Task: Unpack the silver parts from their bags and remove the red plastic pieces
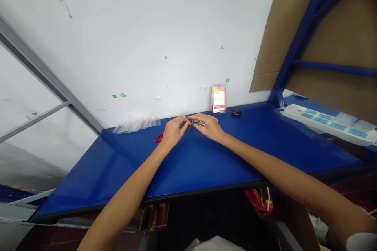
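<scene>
My left hand [174, 130] and my right hand [208, 125] meet over the far part of the blue table. Both are closed, with thumbs and fingertips pinched together on a small dark, reddish thing [190, 123]. The fingers cover most of it, and its kind cannot be made out. Just left of my left wrist lies a little pile of red cord pieces [159, 138]. Small pale items, partly hidden, lie behind and beneath my fingers.
Clear plastic bags [137, 122] are spread along the wall at the back left. A phone-like screen [218, 99] leans on the wall, with a small black object [236, 112] beside it. On the right lies a white power strip [330, 122] near a blue metal frame [297, 43].
</scene>
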The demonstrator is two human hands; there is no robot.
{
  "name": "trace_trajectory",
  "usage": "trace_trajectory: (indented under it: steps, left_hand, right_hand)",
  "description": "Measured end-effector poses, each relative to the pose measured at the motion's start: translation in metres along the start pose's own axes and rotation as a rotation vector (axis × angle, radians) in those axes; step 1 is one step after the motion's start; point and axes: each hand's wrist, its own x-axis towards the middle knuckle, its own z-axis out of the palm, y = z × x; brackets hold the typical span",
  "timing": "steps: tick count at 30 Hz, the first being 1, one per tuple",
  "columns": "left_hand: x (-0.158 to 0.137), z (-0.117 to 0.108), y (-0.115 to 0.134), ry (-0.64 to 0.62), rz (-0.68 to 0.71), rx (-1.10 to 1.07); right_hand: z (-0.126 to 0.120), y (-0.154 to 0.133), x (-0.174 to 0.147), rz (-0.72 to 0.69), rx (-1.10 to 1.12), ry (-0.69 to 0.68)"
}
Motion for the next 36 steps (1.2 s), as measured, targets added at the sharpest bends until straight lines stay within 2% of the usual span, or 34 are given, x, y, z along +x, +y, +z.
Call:
trace_trajectory:
  steps: [5,11,14,24,27,31,33,36]
  left_hand:
    - [0.000,0.002,-0.005,-0.017,-0.073,-0.131]
    - [0.003,0.010,-0.005,-0.032,-0.329,-0.706]
    - [0.003,0.011,0.000,-0.030,-0.391,-0.874]
    - [0.001,0.014,0.006,-0.019,-0.466,-0.899]
    - [0.001,0.015,0.004,-0.031,-0.491,-0.939]
    - [0.000,0.017,0.001,-0.152,-0.479,-0.975]
    - [0.000,0.019,-0.002,-0.191,-0.467,-0.927]
    - [0.001,0.018,-0.007,-0.120,-0.442,-0.638]
  right_hand:
    - [0.005,0.006,-0.002,0.038,0.066,-0.002]
    - [0.001,-0.003,-0.001,0.135,0.184,0.037]
    - [-0.001,-0.008,0.000,0.164,0.249,0.079]
    - [-0.004,-0.006,0.001,0.151,0.310,0.116]
    - [-0.009,-0.005,0.005,0.102,0.216,0.055]
    - [-0.017,0.002,0.008,-0.006,0.005,-0.072]
    - [-0.021,0.006,0.008,-0.029,-0.088,-0.109]
    - [-0.028,0.010,0.010,-0.010,-0.136,-0.112]
